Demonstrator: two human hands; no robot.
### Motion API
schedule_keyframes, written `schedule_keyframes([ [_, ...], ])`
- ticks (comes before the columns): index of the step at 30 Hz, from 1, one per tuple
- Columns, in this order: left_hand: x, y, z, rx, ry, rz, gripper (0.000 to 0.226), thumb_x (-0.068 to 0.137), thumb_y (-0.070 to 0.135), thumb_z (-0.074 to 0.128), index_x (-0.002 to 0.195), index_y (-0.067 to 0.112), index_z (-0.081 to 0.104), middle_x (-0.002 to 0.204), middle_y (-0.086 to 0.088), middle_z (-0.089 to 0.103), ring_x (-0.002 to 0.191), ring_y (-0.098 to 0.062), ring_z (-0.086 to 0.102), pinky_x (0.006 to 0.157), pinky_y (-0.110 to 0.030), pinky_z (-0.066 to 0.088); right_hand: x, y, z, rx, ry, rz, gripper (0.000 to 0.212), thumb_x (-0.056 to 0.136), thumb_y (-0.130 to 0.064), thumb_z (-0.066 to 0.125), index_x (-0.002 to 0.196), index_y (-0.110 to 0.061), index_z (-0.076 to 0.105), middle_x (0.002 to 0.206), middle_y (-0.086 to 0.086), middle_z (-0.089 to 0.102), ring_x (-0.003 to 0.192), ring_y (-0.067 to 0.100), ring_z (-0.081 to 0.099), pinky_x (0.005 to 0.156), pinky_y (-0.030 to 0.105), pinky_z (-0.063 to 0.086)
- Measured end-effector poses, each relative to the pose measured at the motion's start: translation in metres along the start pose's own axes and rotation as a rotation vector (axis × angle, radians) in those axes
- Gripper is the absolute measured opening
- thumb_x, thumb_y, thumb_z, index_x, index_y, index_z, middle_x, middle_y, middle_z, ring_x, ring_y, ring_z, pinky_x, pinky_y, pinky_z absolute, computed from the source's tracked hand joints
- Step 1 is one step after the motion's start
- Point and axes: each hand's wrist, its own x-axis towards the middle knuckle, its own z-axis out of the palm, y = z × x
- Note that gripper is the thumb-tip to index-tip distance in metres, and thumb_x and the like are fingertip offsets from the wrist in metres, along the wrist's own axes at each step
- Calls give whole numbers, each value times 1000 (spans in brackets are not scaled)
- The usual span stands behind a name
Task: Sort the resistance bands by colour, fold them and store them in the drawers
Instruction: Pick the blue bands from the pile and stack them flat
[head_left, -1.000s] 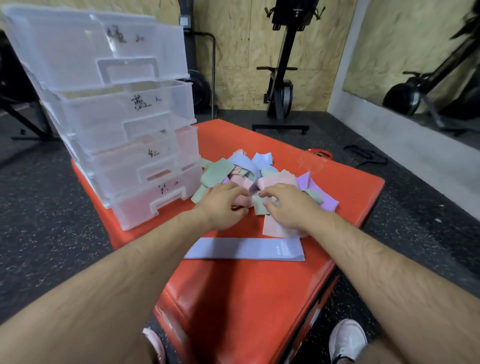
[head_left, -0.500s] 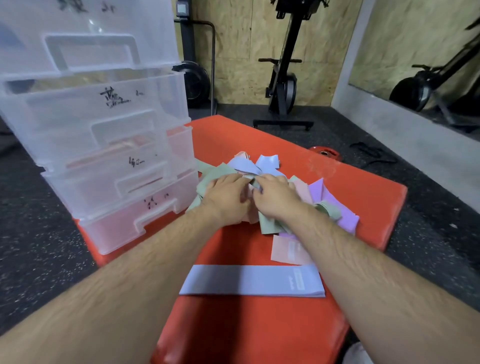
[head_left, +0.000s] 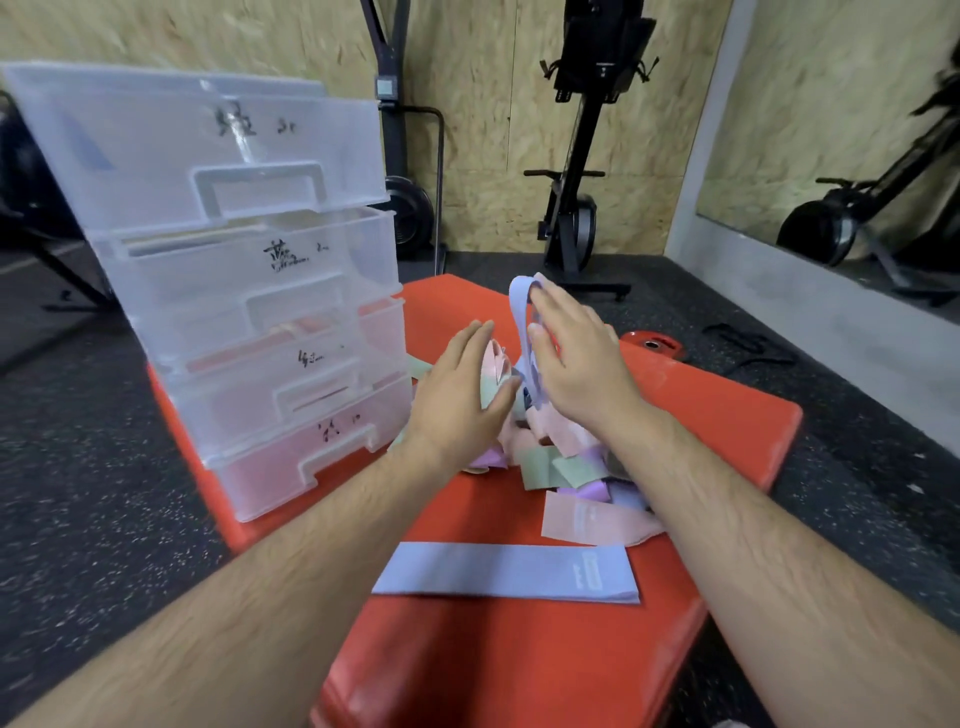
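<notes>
A tangled pile of resistance bands, pink, green, purple and blue, lies on the red mat. My right hand lifts a blue band out of the pile; the loop stands up past my fingertips, with my thumb over it. My left hand is just left of it and pinches a pink and green clump between thumb and fingers. One blue band lies flat near me, with a flat pink band behind it. The clear drawer unit stands on the left with its drawers closed.
The mat's near part, in front of the flat blue band, is bare red surface. Dark rubber floor surrounds the mat. A red weight plate lies just beyond the mat's far right edge. Gym machines stand by the wooden back wall.
Both hands have risen from pressing on the pile. The right hand has pulled a blue band upward, and the left hand has lifted a pink and green clump.
</notes>
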Motion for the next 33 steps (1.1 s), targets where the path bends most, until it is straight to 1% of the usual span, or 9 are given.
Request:
schedule_keyframes([
  [5, -6, 32, -23, -247, 77, -35, 69, 96, 47, 57, 154, 21, 28, 155, 5, 38, 142, -7, 34, 113, -23, 32, -15, -18, -24, 62, 63, -118, 45, 100, -35, 49, 144, -24, 52, 153, -13, 45, 136, 14, 47, 107, 39, 36],
  [8, -11, 45, -35, -379, 84, -48, 55, 97, 32, 58, 146, 29, 35, 145, 8, 46, 134, -3, 43, 108, -21, 37, -29, -24, -30, 179, 85, -200, 37, 100, -26, 51, 133, -13, 62, 143, -3, 57, 133, 12, 51, 110, 35, 41],
  [11, -20, 51, -48, -398, 41, -87, 48, 88, 3, 52, 124, 35, 45, 124, 11, 54, 106, -4, 58, 91, -28, 50, -42, -27, -38, 255, 99, -165, 33, 95, -12, 59, 128, -10, 65, 136, -1, 60, 128, 8, 51, 108, 17, 36],
  [14, -26, 48, -64, -419, -63, -230, 29, 89, 1, 50, 108, 22, 52, 110, 6, 60, 81, -19, 68, 65, -37, 57, -50, -20, -47, 239, 18, -41, 52, 78, 1, 58, 127, -15, 62, 132, -9, 56, 122, 4, 51, 100, 15, 38],
  [16, -29, 42, -74, -403, -151, -297, 16, 92, 3, 53, 101, 15, 58, 100, -1, 66, 70, -10, 70, 54, -28, 54, -56, -16, -54, 254, -59, 63, 57, 73, 6, 53, 122, -21, 63, 126, -14, 55, 112, 3, 53, 87, 11, 40],
  [20, -34, 23, -96, -501, -309, -463, 5, 93, 5, 62, 97, 5, 65, 95, -16, 72, 79, -20, 75, 59, -26, 57, -68, -6, -67, 280, -260, 204, 55, 75, 10, 43, 107, -29, 67, 97, -13, 63, 66, -10, 55, 54, 5, 38],
  [24, -47, -7, -110, -439, -452, -521, 11, 80, 16, 78, 84, 17, 68, 80, -15, 68, 67, -21, 66, 60, -29, 54, -79, 4, -72, 216, -461, 220, 50, 78, 4, 47, 99, -37, 67, 103, -6, 66, 78, 14, 60, 64, 27, 47],
  [27, -58, -16, -118, -433, -529, -559, 12, 82, 12, 79, 79, 14, 68, 71, -4, 59, 59, -13, 55, 62, -29, 56, -88, 8, -72, 215, -557, 252, 34, 86, -4, 57, 101, -34, 66, 97, -2, 68, 73, 14, 60, 66, 38, 54],
  [33, -79, -34, -135, -536, -659, -658, 20, 79, 10, 78, 94, 1, 67, 90, -15, 61, 80, -25, 61, 71, -31, 50, -96, 17, -74, 189, -621, 255, 14, 89, -22, 72, 98, -31, 67, 66, -11, 64, 53, 4, 54, 59, 30, 46],
])
